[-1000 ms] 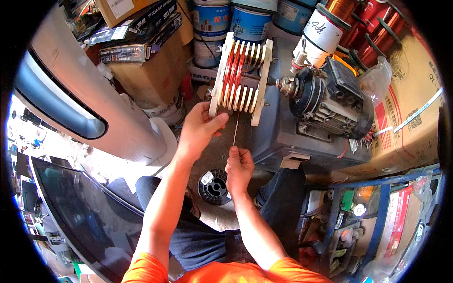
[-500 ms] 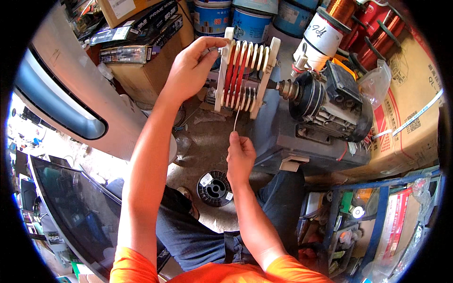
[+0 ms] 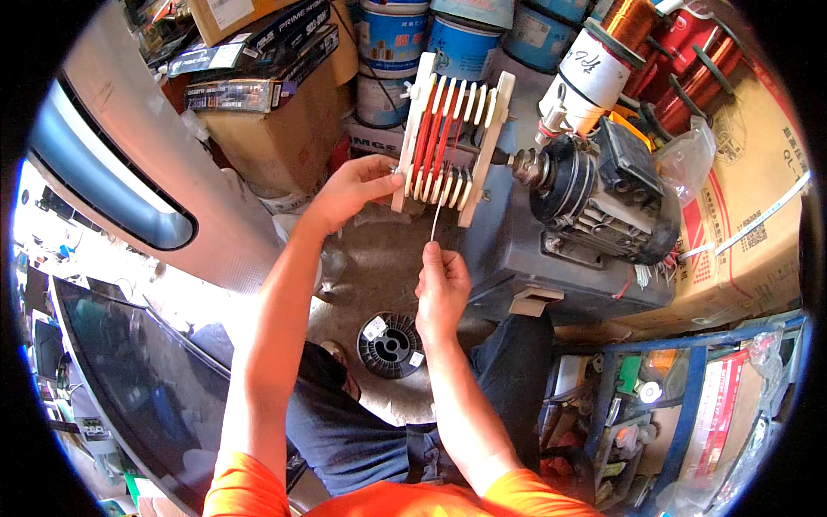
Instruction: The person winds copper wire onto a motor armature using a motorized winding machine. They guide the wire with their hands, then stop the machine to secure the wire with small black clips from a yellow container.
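A cream-coloured coil winding former [image 3: 482,155] with slotted rows sits on a shaft ahead of me, red wire [image 3: 428,142] wound in its left slots. My left hand [image 3: 351,191] is closed at the lower part of the former's left end plate, thumb and fingers against its edge. Below the former, my right hand [image 3: 444,283] is closed in a pinch round a thin white sleeve [image 3: 436,226], which runs up to the lower slots. Any wire inside that sleeve is too fine to make out. A black wire spool [image 3: 390,345] rests on the floor between my legs.
An electric motor [image 3: 607,194] stands on a grey machine base [image 3: 568,280] to the right. Blue buckets [image 3: 389,39], copper wire spools [image 3: 594,69] and cardboard boxes [image 3: 267,142] surround the far side. A blue-framed shelf [image 3: 693,379] is at the near right, a dark panel [image 3: 129,370] at left.
My left hand has moved down from the top of the left end plate to its lower part. The former has turned slightly. My right hand keeps its pinch on the white sleeve.
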Tool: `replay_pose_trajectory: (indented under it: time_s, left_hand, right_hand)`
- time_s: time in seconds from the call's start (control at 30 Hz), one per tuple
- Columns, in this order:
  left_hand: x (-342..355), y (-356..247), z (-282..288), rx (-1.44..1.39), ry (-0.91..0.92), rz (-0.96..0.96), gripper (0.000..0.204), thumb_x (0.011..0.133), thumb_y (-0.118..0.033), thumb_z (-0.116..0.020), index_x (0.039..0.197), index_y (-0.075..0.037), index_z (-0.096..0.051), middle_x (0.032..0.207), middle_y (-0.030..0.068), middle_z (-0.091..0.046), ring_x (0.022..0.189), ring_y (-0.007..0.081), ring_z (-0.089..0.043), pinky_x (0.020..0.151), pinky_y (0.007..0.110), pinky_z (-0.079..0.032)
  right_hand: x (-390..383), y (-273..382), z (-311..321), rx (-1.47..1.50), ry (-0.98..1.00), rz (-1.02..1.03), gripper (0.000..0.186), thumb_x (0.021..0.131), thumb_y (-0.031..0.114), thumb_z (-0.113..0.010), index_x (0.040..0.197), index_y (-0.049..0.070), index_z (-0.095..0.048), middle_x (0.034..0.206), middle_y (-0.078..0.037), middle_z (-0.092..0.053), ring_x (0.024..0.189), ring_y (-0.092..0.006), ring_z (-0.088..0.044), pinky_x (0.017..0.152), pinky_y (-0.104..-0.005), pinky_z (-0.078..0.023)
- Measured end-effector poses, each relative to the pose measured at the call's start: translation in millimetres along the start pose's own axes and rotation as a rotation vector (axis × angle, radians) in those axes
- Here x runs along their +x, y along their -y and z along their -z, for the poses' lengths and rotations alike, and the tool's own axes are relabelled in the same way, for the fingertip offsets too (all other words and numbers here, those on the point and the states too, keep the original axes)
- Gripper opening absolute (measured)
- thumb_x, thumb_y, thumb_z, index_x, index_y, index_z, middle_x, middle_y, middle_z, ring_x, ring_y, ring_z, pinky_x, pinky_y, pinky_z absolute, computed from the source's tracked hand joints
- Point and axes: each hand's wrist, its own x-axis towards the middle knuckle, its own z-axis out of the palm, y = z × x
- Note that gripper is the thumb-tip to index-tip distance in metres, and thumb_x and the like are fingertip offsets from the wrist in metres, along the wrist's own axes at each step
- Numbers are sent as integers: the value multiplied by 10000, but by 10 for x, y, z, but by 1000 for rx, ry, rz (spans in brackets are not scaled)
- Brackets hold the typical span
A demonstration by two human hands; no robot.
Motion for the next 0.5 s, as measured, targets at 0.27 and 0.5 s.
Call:
replay_pose_trajectory:
  time_s: [0.27, 0.5]
  left_hand:
    - [-837, 979, -346, -246, 123, 68, 590, 817, -251, -700, 1320, -33, -481, 1258, 134, -573, 1152, 253, -544, 959, 369, -441]
    - [-1333, 1896, -1093, 360, 258, 109, 339, 798, -242, -688, 1045, -13, -652, 995, 209, -664, 943, 295, -653, 808, 390, -492]
  right_hand:
    - [-61, 34, -22, 94, 26, -84, 257, 922, 270, -656, 803, 88, -518, 574, 66, -412, 449, -14, -319, 387, -202, -238]
    - [-83, 64, -11, 109, 65, -88, 252, 928, 272, -648, 826, 81, -520, 585, 63, -412, 456, -16, -320, 394, -203, -233]
